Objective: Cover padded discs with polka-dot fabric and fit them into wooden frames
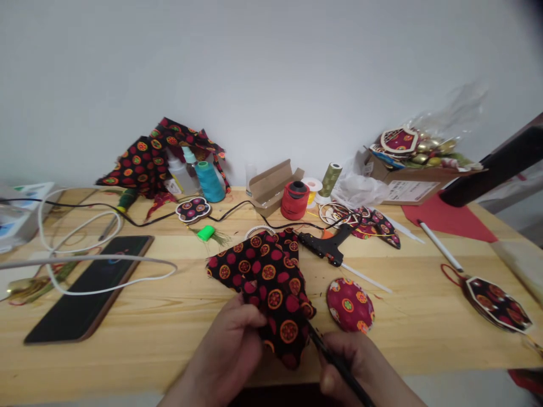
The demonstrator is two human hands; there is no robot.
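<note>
My left hand [231,347] is closed on a piece of black fabric with red and orange dots [265,277], pinching its near edge while the rest lies spread on the wooden table [148,333]. Closed round a thin dark tool that looks like scissors or a pen [335,362], my right hand [360,364] keeps its tip at the fabric's lower right edge. A round red fabric-covered disc [350,304] lies just right of the fabric.
A black glue gun [324,246] lies behind the fabric. A phone [91,288] and white cables [85,265] are at left. Thread spools, bottles, a red spool [294,200], more patterned fabric [148,155] and boxes [411,181] line the back. A patterned ornament [496,302] lies at right.
</note>
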